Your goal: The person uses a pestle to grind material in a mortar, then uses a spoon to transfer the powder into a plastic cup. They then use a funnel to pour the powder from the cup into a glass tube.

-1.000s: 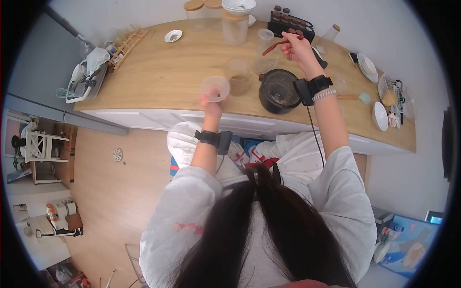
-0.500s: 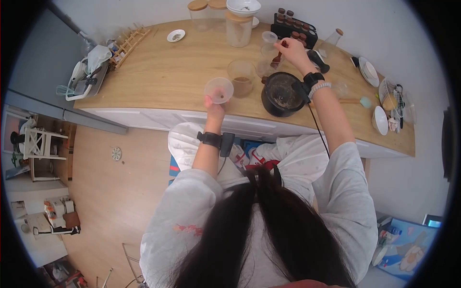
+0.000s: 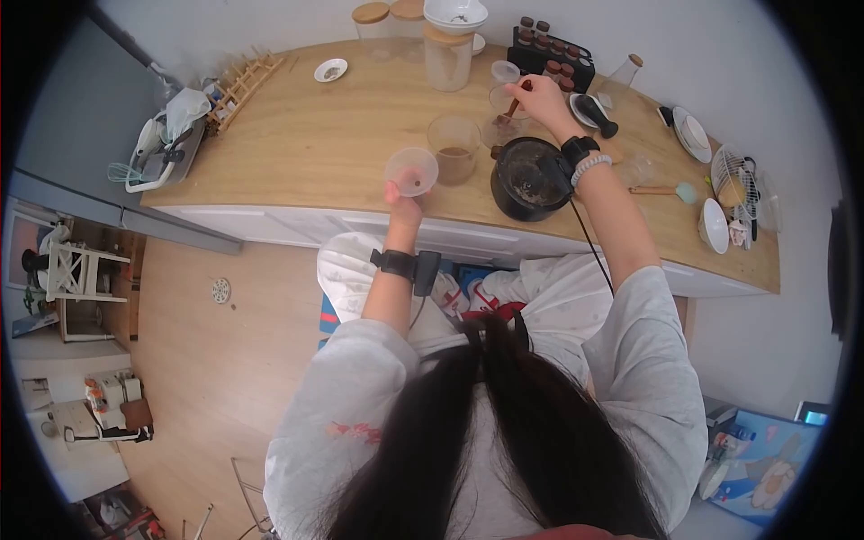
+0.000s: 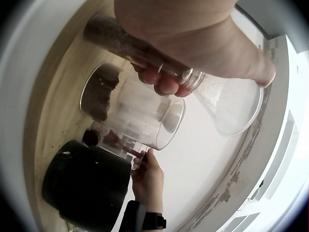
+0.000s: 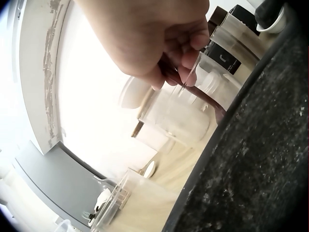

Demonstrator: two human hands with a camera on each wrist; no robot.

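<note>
My left hand [image 3: 405, 205] grips a glass tube [image 4: 108, 38] with brown grounds inside, seen in the left wrist view. A clear funnel [image 3: 411, 171] sits in the tube's mouth. My right hand [image 3: 545, 103] pinches the handle of a dark brown wooden spoon [image 3: 514, 110]. The spoon points down into a small clear container [image 3: 500, 133] behind the black pot [image 3: 529, 184]. In the right wrist view the spoon [image 5: 205, 99] shows through clear walls. Between the hands stands a wide glass jar [image 3: 453, 160] with brown powder at its bottom.
A black rack of small bottles [image 3: 562, 65] stands behind the right hand. Farther back are a wooden-lidded canister [image 3: 447, 63] and a small white dish [image 3: 331, 69]. A spatula [image 3: 661, 190] and a white bowl [image 3: 713, 225] lie to the right.
My right hand has turned the spoon from nearly level to steeply downward and lowered it into the small container. My left hand, with the tube and funnel, has barely moved.
</note>
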